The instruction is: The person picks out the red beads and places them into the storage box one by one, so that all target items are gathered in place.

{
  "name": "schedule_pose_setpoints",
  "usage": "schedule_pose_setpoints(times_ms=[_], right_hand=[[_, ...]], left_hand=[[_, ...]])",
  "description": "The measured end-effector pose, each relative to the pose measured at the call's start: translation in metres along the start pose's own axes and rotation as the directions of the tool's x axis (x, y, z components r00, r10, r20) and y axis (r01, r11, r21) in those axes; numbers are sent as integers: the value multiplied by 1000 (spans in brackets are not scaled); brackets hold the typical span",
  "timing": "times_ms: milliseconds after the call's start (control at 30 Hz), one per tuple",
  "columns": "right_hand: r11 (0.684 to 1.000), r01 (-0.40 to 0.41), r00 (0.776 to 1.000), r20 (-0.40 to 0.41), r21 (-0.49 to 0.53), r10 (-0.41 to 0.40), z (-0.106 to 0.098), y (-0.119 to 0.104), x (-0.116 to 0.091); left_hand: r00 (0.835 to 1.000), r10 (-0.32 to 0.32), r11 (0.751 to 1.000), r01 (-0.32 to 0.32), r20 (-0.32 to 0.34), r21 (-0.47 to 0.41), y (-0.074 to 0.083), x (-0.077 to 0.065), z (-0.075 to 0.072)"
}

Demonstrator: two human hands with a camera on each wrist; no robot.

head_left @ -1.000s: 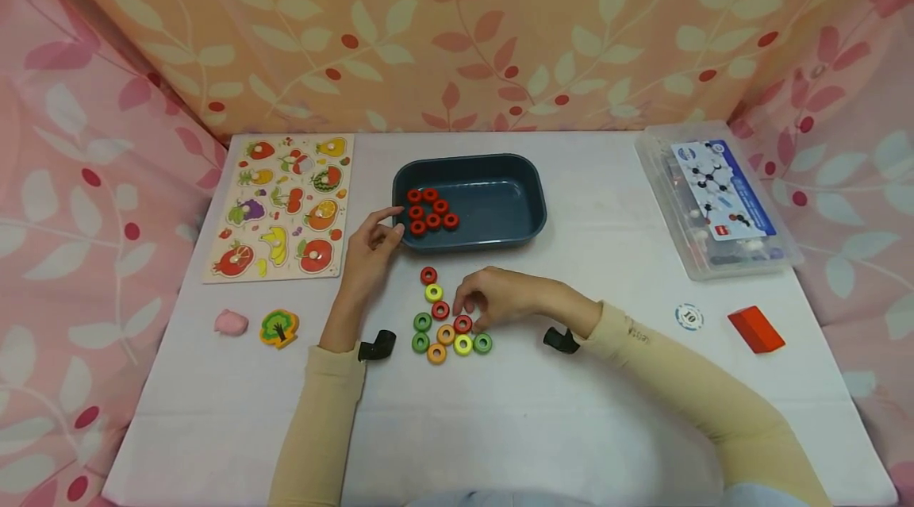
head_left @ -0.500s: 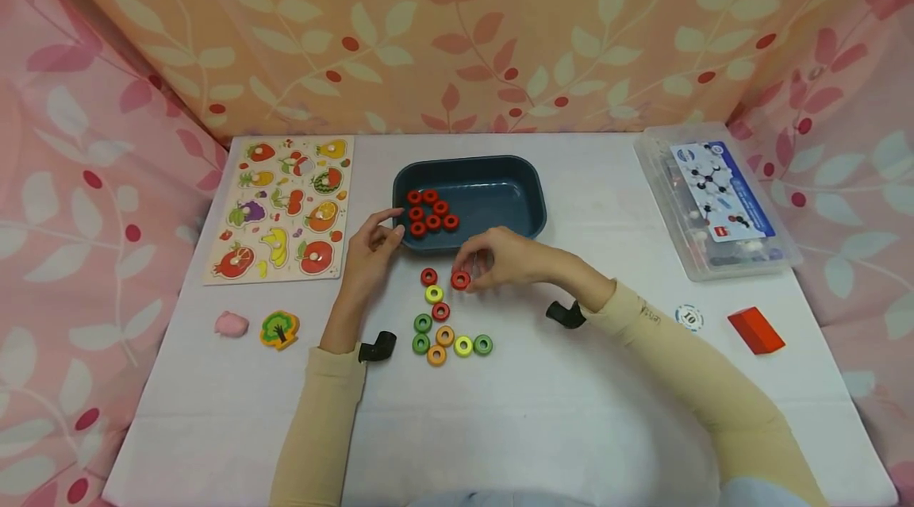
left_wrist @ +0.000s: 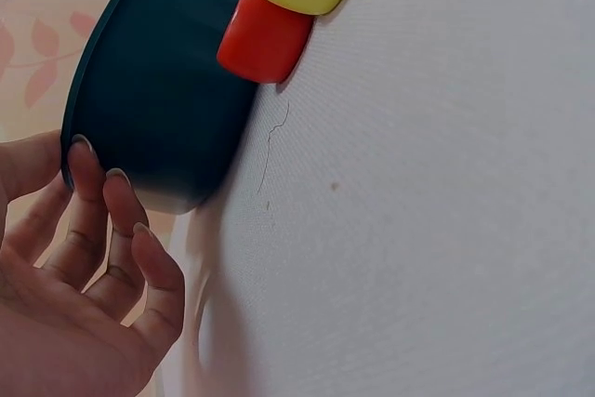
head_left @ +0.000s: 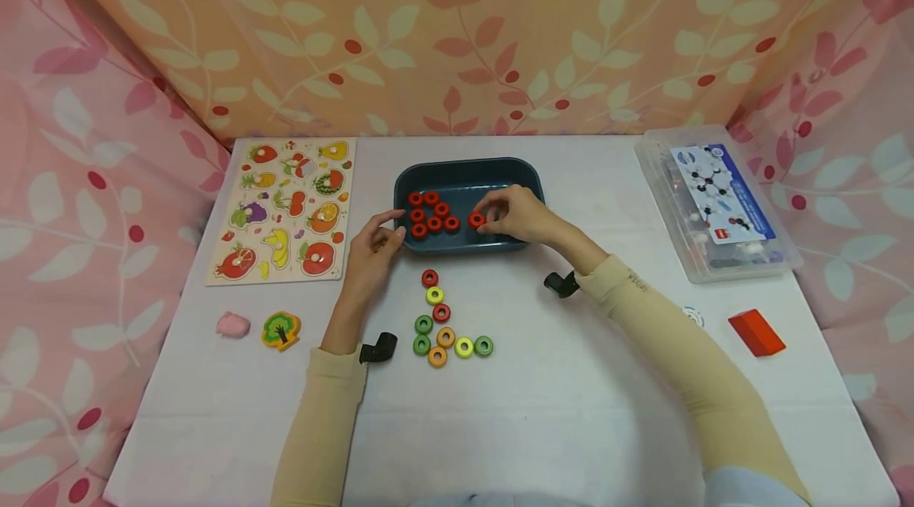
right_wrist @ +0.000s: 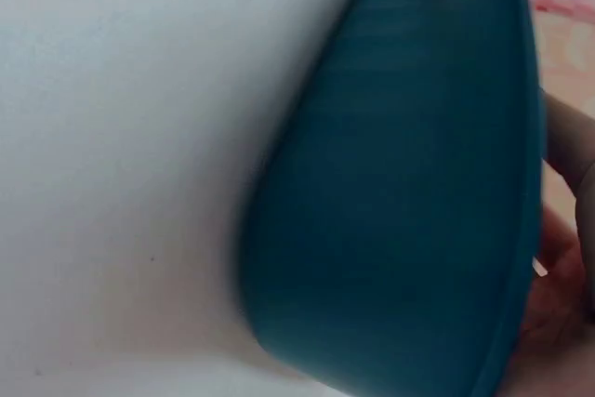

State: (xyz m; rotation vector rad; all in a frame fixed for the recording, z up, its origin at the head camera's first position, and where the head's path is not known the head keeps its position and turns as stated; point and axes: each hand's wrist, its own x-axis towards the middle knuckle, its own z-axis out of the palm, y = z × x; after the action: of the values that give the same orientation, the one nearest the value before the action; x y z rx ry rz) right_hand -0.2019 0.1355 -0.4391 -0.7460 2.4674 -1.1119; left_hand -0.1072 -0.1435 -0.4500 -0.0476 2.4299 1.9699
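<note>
A dark blue-green tray (head_left: 528,174) stands at the back middle, with several red rings (head_left: 434,223) grouped in its left part. My left hand (head_left: 371,249) holds the tray's left front corner, thumb and finger at the rim; in the left wrist view fingertips (left_wrist: 82,151) press the outer wall. Over the tray's middle, my right hand (head_left: 524,215) pinches a red ring (head_left: 476,220) between thumb and fingers, low inside the tray. The right wrist view shows the tray's outer side (right_wrist: 400,183), which hides the ring and most of the fingers.
Before the tray lie loose rings: red (head_left: 429,278), yellow (head_left: 464,347), green (head_left: 424,324) and orange (head_left: 437,356). A fruit puzzle board (head_left: 282,209), pink figure (head_left: 232,324) and tree piece (head_left: 281,330) are left. Right are a clear plastic case (head_left: 721,205) and red block (head_left: 757,332).
My right hand has taken a red ring from the loose group and carried it away from me, over the front rim into the tray. My left hand stays at the tray's corner.
</note>
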Motion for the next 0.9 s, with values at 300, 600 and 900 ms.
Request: schedule_pose_setpoints(times_ms=[300, 600, 900], right_hand=[[994, -93, 995, -29, -65, 91, 17, 2, 14], [993, -80, 994, -65, 81, 86, 23, -3, 14], [993, 81, 994, -75, 82, -75, 21, -17, 1]], left_hand=[[1000, 16, 1000, -16, -1, -6, 0, -1, 0], [999, 40, 999, -40, -4, -15, 1, -1, 1], [1000, 31, 999, -31, -5, -7, 2, -2, 0]])
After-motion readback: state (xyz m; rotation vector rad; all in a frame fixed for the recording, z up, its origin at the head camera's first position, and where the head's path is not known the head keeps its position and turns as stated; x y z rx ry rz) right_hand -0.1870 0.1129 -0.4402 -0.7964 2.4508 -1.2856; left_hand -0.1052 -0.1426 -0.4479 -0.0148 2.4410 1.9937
